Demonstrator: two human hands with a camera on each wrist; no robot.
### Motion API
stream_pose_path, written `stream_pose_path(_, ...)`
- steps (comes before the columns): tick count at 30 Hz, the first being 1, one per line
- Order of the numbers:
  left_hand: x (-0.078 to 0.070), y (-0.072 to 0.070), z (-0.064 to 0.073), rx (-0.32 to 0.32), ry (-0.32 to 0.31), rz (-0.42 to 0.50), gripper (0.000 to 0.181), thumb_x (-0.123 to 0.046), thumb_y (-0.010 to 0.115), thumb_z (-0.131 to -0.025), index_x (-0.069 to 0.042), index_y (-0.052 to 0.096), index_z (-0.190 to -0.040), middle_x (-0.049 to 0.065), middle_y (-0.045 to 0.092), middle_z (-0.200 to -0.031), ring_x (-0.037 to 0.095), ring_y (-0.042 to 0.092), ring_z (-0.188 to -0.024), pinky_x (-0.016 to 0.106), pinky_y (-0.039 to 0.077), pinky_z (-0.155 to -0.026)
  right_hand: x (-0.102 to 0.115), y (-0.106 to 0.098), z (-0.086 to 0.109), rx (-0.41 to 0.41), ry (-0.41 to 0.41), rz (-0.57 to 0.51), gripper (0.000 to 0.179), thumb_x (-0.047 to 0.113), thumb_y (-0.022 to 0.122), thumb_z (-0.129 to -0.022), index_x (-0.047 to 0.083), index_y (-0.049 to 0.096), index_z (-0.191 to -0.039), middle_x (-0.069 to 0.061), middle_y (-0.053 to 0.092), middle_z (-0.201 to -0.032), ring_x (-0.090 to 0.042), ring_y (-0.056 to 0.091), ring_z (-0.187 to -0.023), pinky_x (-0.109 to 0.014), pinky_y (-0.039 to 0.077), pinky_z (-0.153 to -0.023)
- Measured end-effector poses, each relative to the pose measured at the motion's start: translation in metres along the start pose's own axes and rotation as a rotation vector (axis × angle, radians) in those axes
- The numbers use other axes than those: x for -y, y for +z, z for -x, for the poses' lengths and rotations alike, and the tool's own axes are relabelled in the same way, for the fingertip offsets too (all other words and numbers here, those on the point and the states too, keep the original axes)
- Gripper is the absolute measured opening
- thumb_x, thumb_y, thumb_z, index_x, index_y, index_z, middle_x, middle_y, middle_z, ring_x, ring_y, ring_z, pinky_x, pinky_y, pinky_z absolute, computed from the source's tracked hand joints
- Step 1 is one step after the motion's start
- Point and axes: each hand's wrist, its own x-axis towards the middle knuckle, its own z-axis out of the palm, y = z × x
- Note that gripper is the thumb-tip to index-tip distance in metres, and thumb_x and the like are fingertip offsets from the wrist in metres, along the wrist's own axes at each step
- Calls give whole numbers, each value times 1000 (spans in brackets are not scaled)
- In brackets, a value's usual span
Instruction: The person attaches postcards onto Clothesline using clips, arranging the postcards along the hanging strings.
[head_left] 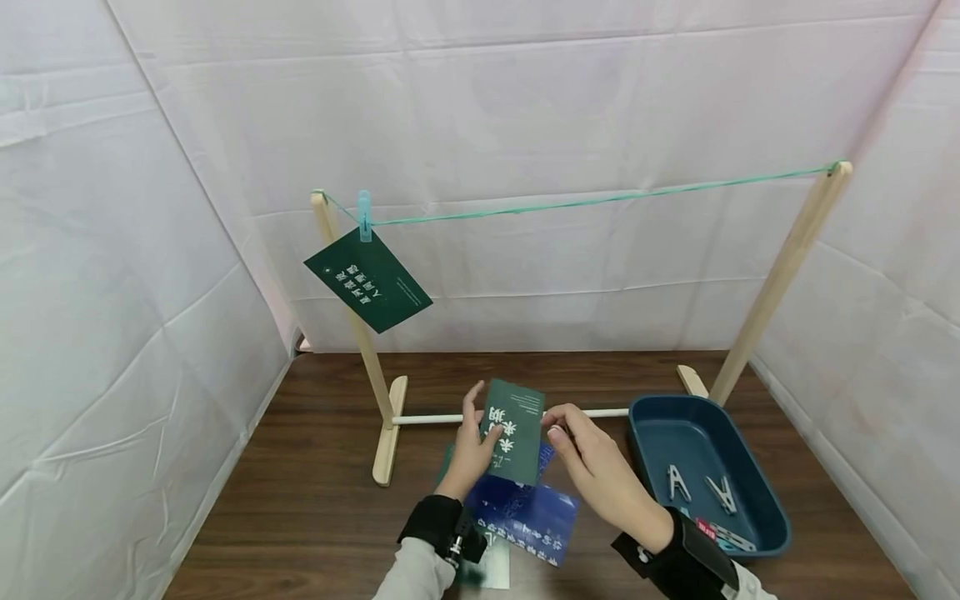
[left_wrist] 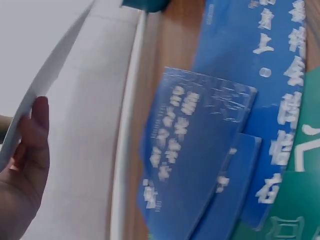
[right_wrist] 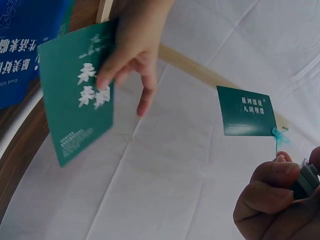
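Observation:
My left hand (head_left: 471, 450) holds a green card (head_left: 521, 417) with white writing by its left edge, thumb on the front. It is raised over a loose pile of blue cards (head_left: 528, 517) and green ones. My right hand (head_left: 603, 471) is just right of the held card, fingers curled. In the right wrist view it pinches a small grey clothespin (right_wrist: 306, 181), partly hidden by the fingers. Another green card (head_left: 367, 283) hangs aslant by its corner from the line's left end, under a light-blue clothespin (head_left: 364, 217).
A green string (head_left: 600, 201) spans two wooden posts (head_left: 780, 283), joined low down by a white rod (head_left: 427, 419). At the right, a dark blue tray (head_left: 678, 407) holds several clothespins (head_left: 722, 494). White cloth walls surround the brown wooden table (head_left: 300, 483).

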Motion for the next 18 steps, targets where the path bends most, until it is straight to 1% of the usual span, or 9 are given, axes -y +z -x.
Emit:
stream_pose_path(2, -4, -3, -2, -6, 40, -35, 41, -10, 51, -97, -3, 44, -136, 21, 58, -117, 31, 59, -99, 40, 48, -83, -1, 0, 0, -3, 10, -4, 21, 20, 38, -103, 13, 49, -119, -1, 59, -111, -15, 61, -96, -25, 48, -80)
stream_pose_path(4, -9, -5, -3, 34, 53, -43, 32, -9, 47, -98, -1, 55, -128, 18, 55, -117, 19, 55, -80, 29, 45, -72, -1, 1, -1, -3, 12, -4, 21, 20, 38, -103, 12, 50, -119, -1, 59, -111, -14, 60, -96, -25, 48, -79)
stream_pose_path(5, -12, -6, -4, 70, 45, -24, 32, -6, 43, -99, -1, 56, -128, 18, 52, -116, 14, 49, -70, 25, 41, -65, -2, 1, -1, -4, 14, 0, 21, 20, 38, -103, 12, 50, -119, -1, 59, -110, -11, 59, -93, -24, 47, -78)
stream_pose_path(7, -17, -8, -4, 151, 6, 62, 43, 1, 35, -95, -2, 48, -137, 19, 43, -121, 9, 38, -62, 21, 36, -59, -1, 1, -1, -3, 21, 1, 21, 20, 39, -103, 13, 50, -119, 3, 58, -99, -6, 55, -81, -24, 44, -71)
stream_pose_path(9, -22, -9, -4, 208, -12, 133, 53, 7, 30, -91, -2, 38, -143, 21, 36, -127, 7, 38, -56, 20, 40, -55, 0, 1, -2, 4, 27, -4, 21, 20, 39, -103, 13, 51, -118, 5, 53, -88, -2, 48, -71, -23, 40, -65)
stream_pose_path(10, -24, -9, -4, 214, 0, 152, 56, 10, 29, -88, -1, 36, -143, 23, 35, -128, 7, 38, -55, 20, 42, -54, 0, 0, -2, 7, 30, -7, 20, 20, 39, -103, 13, 51, -117, 6, 50, -83, -1, 44, -67, -23, 38, -63)
stream_pose_path(13, -29, -7, -5, 153, 75, 71, 56, 15, 36, -86, 0, 41, -140, 23, 44, -126, 6, 43, -60, 18, 43, -55, 2, 0, -2, 14, 34, -14, 20, 19, 39, -102, 12, 51, -116, 6, 48, -79, 0, 40, -64, -22, 35, -61)
stream_pose_path(16, -30, -6, -5, 56, 147, -62, 51, 16, 50, -82, -2, 56, -129, 18, 56, -108, 9, 47, -66, 17, 42, -58, 2, -1, -2, 14, 31, -11, 20, 19, 40, -102, 10, 51, -117, 5, 49, -81, 0, 40, -63, -21, 35, -60)
stream_pose_path(18, -30, -6, -3, 9, 169, -135, 41, 11, 58, -82, -6, 65, -119, 12, 56, -95, 12, 50, -71, 19, 45, -63, 2, -1, -2, 11, 24, -7, 21, 18, 40, -102, 9, 51, -117, 5, 49, -82, 0, 39, -63, -21, 35, -59)
